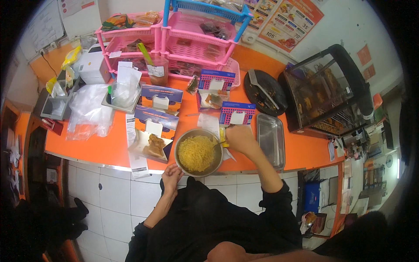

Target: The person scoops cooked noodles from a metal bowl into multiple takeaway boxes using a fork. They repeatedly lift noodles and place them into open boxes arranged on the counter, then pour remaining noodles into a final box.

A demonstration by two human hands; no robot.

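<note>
A metal bowl point(181, 169) of cooked yellow noodles point(197, 153) stands at the front edge of the orange counter point(193, 121). My left hand point(172, 178) grips its near left rim with the fingertips. Beyond the bowl's right side, my right hand point(240, 139) is closed around a metal utensil point(221, 142). The utensil's lower end goes into the noodles, so its kind cannot be told. Left of the bowl sits an open carton point(137, 146) with a piece of fried food point(154, 146) in it. Behind my right hand stands an open blue-and-pink box point(237, 113).
More open cartons point(162, 98) stand behind, before pink plastic racks point(193, 31). At right are a metal tray point(270, 140), a black pan point(258, 101) with a spatula point(262, 88), and a glass food display case point(327, 95). Plastic bags point(90, 108) lie left. Another person's dark shoe point(80, 209) shows lower left.
</note>
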